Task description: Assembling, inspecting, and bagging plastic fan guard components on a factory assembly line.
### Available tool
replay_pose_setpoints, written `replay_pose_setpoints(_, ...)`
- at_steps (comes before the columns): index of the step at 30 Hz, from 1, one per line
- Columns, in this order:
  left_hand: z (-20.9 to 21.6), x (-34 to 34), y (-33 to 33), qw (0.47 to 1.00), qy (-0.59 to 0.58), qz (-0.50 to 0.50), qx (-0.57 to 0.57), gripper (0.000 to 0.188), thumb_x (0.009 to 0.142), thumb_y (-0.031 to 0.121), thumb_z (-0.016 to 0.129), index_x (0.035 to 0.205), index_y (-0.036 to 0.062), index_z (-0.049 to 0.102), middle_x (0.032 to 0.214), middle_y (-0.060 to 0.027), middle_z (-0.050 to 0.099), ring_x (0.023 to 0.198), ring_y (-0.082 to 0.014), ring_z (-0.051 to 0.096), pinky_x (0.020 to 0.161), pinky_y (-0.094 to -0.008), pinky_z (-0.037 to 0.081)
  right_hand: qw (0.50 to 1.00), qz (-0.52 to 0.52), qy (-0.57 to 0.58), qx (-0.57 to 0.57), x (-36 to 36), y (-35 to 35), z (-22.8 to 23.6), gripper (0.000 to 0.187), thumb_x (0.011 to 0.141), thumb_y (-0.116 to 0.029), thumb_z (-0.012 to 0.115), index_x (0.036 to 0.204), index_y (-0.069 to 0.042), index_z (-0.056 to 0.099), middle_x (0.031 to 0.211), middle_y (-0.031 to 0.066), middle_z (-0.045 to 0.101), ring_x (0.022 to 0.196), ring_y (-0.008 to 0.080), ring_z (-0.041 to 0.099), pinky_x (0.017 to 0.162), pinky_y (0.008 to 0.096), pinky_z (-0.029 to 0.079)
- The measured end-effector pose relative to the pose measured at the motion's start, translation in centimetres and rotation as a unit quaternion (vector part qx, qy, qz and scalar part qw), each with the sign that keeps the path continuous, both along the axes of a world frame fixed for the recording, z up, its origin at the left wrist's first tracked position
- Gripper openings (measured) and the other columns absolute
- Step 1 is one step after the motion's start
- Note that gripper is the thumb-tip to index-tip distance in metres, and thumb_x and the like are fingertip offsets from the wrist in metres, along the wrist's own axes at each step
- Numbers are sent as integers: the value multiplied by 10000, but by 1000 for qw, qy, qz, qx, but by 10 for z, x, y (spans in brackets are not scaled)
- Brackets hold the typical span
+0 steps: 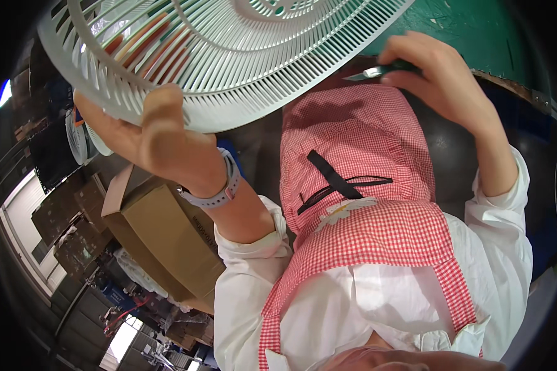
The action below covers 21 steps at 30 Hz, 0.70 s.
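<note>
A large white plastic fan grille (260, 62) with fine radial slats is tilted up in front of me at the upper left. My left hand (158, 133) grips its near rim, thumb over the edge and fingers behind it. To the right of the grille, my right hand (430, 71) is closed around a small knife (372, 73) with a dark handle. Its short, pale blade points left toward the grille's rim, apart from it as far as I can see. Part of the handle is hidden in my fingers.
A green work surface (464, 31) lies beyond my right hand. An open cardboard box (161, 229) stands beside my left arm, with more stacked cartons (74, 229) behind. Orange and green items (145, 46) show through the slats. A red checked apron (377, 235) covers my front.
</note>
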<state>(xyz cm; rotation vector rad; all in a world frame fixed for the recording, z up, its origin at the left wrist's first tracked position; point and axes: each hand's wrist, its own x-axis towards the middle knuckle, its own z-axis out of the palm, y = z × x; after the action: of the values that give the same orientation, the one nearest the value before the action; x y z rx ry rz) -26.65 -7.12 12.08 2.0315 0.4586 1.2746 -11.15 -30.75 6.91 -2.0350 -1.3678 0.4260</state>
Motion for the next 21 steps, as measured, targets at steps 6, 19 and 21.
replay_pose_setpoints(6, -6, -4, 5, 998, -4, -39, 53, 396, 763, -1, 467, 1094, -217, 497, 1209, -277, 516, 1060, -352, 617, 791, -364, 607, 992, 19, -72, 103, -30, 52, -12, 163, 751, -161, 721, 839, -72, 615, 781, 92, 632, 811, 297, 648, 690, 415, 511)
replay_pose_setpoints(19, -11, -6, 9, 994, -18, -64, 85, 339, 764, -19, 475, 1035, -218, 521, 1208, -301, 512, 1021, -377, 632, 771, -377, 619, 990, 45, -109, 82, -44, 76, -13, 156, 728, -186, 737, 771, -60, 654, 719, 111, 640, 737, 304, 666, 643, 416, 528)
replay_pose_setpoints(21, -11, -6, 9, 994, -20, -66, 88, 331, 764, -22, 477, 1026, -218, 525, 1208, -304, 511, 1015, -381, 634, 768, -379, 621, 988, 51, -126, 78, -46, 78, -12, 145, 726, -180, 729, 757, -53, 665, 700, 120, 641, 739, 304, 670, 629, 414, 529)
